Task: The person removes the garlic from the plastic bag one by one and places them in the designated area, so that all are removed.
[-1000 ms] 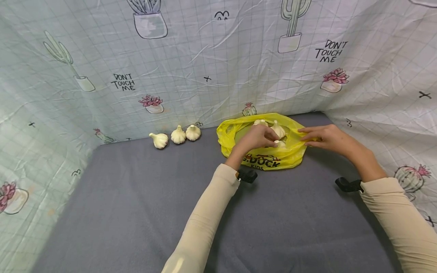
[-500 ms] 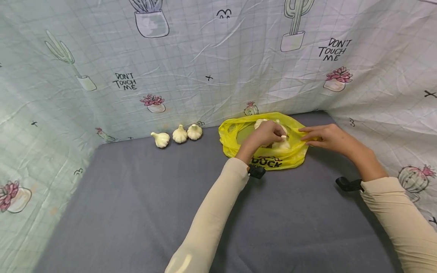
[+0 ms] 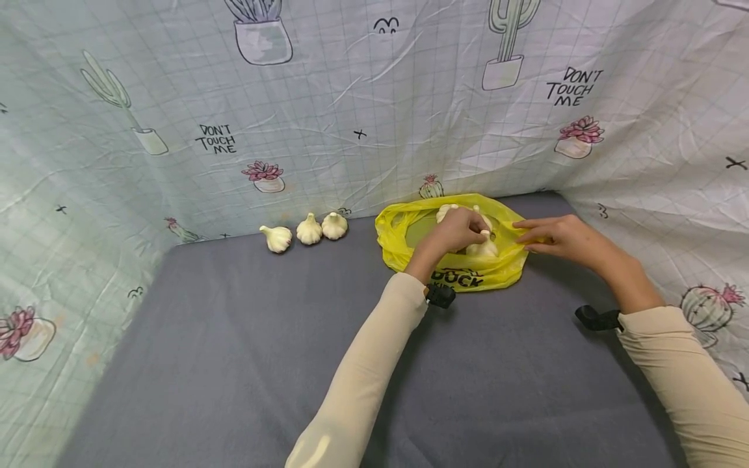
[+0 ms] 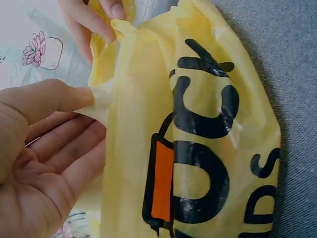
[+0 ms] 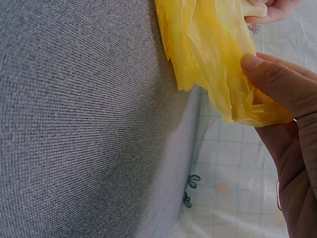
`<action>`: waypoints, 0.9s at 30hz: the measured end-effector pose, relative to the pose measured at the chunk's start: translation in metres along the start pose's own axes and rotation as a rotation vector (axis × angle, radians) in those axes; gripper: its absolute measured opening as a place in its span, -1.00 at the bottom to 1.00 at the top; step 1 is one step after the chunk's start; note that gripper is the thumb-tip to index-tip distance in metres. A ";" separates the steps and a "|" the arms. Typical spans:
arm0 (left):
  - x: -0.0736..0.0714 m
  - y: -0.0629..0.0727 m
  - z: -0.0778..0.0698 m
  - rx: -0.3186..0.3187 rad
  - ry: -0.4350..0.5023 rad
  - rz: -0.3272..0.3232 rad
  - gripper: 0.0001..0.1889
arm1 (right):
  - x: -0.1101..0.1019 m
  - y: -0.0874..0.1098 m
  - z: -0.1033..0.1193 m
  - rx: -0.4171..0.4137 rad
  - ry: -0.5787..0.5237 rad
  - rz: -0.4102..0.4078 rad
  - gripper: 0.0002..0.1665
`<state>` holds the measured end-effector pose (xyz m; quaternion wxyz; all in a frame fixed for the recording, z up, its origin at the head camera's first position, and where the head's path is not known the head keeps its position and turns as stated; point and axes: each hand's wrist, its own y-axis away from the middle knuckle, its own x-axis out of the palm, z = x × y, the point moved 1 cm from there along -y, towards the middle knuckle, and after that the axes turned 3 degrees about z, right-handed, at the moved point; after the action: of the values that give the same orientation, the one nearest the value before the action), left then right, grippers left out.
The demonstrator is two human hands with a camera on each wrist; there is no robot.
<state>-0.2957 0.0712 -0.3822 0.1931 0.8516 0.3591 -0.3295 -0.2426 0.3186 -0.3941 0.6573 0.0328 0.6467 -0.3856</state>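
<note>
A yellow plastic bag (image 3: 393, 244) with black lettering lies with its mouth spread against the back cloth, several garlic bulbs inside. Over that mouth, my left hand (image 3: 454, 229) pinches the stem of one garlic bulb (image 3: 483, 247) between thumb and fingers. In the left wrist view the thumb (image 4: 74, 96) presses the pale stem (image 4: 100, 100), while the bag's side hides most of the bulb. At the bag's right edge my right hand (image 3: 564, 237) grips the plastic rim; the right wrist view shows the thumb (image 5: 253, 63) pinching the crumpled yellow film (image 5: 225, 64).
Three more garlic bulbs stand left of the bag by the back cloth: one lying on its side (image 3: 277, 239), one upright (image 3: 309, 229) and one beside it (image 3: 334, 226). A grey cloth (image 3: 234, 351) covers the table. Patterned curtains (image 3: 328, 97) rise behind and at both sides.
My left hand has shifted slightly right and deeper over the bag's mouth with the garlic bulb, then stays nearly still. My right hand keeps its hold on the rim.
</note>
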 end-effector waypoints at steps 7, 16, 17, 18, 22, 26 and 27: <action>0.003 -0.001 -0.001 0.060 -0.051 0.005 -0.81 | -0.002 -0.002 0.000 -0.017 0.010 0.000 -0.55; 0.005 -0.003 0.001 0.156 -0.071 0.040 -0.77 | -0.003 0.002 -0.001 -0.001 -0.018 0.011 -0.56; 0.005 -0.003 0.001 0.162 -0.073 0.034 -0.77 | -0.003 0.002 -0.001 0.001 -0.019 0.012 -0.55; 0.005 -0.002 0.002 0.167 -0.082 0.023 -0.77 | -0.002 0.002 0.000 0.002 -0.018 0.013 -0.56; 0.004 0.002 0.004 0.178 -0.111 -0.050 -0.78 | -0.002 0.002 -0.001 0.013 -0.012 0.016 -0.56; 0.001 0.009 0.006 0.184 -0.102 -0.114 -0.79 | -0.002 0.004 -0.001 0.019 -0.026 0.019 -0.57; 0.000 0.011 0.006 0.183 -0.095 -0.121 -0.79 | -0.002 0.004 -0.001 0.018 -0.028 0.018 -0.57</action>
<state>-0.2898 0.0601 -0.3856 0.1112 0.8258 0.3690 -0.4118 -0.2411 0.3231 -0.3944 0.6696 0.0391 0.6335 -0.3857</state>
